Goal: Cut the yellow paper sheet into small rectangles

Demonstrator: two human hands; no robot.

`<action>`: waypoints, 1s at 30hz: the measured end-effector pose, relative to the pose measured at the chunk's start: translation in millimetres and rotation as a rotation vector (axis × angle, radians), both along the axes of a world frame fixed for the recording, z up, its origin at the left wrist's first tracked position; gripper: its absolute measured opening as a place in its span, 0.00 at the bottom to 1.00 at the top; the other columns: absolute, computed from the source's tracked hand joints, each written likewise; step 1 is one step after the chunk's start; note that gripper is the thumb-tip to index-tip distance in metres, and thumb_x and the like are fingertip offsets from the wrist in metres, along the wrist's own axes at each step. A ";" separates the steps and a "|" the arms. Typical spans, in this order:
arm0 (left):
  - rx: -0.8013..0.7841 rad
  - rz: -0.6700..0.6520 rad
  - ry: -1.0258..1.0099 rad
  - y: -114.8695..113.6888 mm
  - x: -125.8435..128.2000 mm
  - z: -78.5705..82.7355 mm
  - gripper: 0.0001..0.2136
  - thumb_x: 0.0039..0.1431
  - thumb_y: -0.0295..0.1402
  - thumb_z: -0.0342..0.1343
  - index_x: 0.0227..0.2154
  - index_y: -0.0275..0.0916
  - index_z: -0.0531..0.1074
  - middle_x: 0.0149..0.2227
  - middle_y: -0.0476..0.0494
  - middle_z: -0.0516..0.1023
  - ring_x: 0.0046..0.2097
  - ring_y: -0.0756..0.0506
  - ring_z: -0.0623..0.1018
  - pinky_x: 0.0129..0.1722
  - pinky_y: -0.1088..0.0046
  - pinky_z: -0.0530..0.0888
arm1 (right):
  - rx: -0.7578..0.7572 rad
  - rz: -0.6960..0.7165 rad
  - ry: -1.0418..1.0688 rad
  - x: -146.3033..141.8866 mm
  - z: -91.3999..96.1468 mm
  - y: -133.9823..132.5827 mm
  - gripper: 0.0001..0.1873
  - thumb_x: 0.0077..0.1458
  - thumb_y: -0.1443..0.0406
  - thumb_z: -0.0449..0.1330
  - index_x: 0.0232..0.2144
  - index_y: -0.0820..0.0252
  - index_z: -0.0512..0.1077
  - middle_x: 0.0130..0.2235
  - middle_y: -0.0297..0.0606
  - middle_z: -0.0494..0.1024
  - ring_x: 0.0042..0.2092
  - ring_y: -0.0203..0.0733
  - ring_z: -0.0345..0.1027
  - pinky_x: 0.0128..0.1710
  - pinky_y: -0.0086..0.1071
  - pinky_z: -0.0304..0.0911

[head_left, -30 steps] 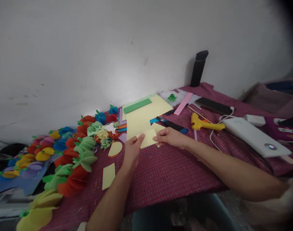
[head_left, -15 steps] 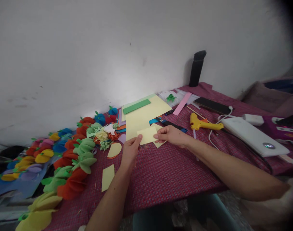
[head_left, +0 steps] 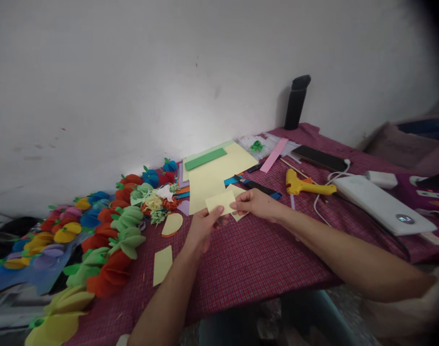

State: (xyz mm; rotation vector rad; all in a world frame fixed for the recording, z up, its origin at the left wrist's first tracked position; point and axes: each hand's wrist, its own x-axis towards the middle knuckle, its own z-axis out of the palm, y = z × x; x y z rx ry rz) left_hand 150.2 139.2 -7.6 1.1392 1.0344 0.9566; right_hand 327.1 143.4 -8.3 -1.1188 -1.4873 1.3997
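Observation:
A small pale yellow paper rectangle is held up over the table between both hands. My left hand pinches its lower edge, thumb on top. My right hand grips its right edge between thumb and fingers. Behind it lie a large pale yellow sheet with a green paper strip on top, and another yellow piece partly covered by my right hand. To the left of my left hand are a rounded yellow cut-out and a yellow rectangle.
Colourful paper pumpkins crowd the left side. At right lie a box cutter, a yellow glue gun, a white power bank with cable, a black phone-like slab and a pink strip. A black bottle stands at the back.
My left hand has shifted right along the paper's lower edge, its thumb now nearer the middle. My right hand keeps its grip on the right edge.

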 end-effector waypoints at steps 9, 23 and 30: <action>-0.009 -0.014 -0.063 -3.2 4.5 -2.4 0.12 0.41 0.36 0.61 0.29 0.33 0.74 0.24 0.44 0.75 0.24 0.52 0.71 0.23 0.78 0.63 | 0.026 0.046 -0.012 -5.3 -1.0 -2.1 0.14 0.44 0.57 0.58 0.19 0.62 0.68 0.21 0.34 0.69 0.23 0.31 0.59 0.26 0.28 0.57; 0.217 -0.129 0.275 -5.5 5.3 -14.6 0.10 0.45 0.36 0.57 0.23 0.32 0.73 0.23 0.47 0.73 0.25 0.51 0.68 0.25 0.77 0.63 | -0.098 0.118 0.064 -4.2 0.7 -5.0 0.12 0.38 0.62 0.63 0.26 0.64 0.72 0.25 0.34 0.74 0.27 0.33 0.65 0.30 0.28 0.58; 0.227 -0.134 0.368 -5.2 5.1 -20.2 0.11 0.45 0.38 0.57 0.23 0.33 0.73 0.22 0.49 0.72 0.24 0.52 0.67 0.24 0.77 0.62 | -0.114 0.035 0.106 -4.0 1.5 -4.2 0.10 0.36 0.62 0.64 0.21 0.63 0.71 0.21 0.32 0.71 0.23 0.31 0.62 0.26 0.27 0.57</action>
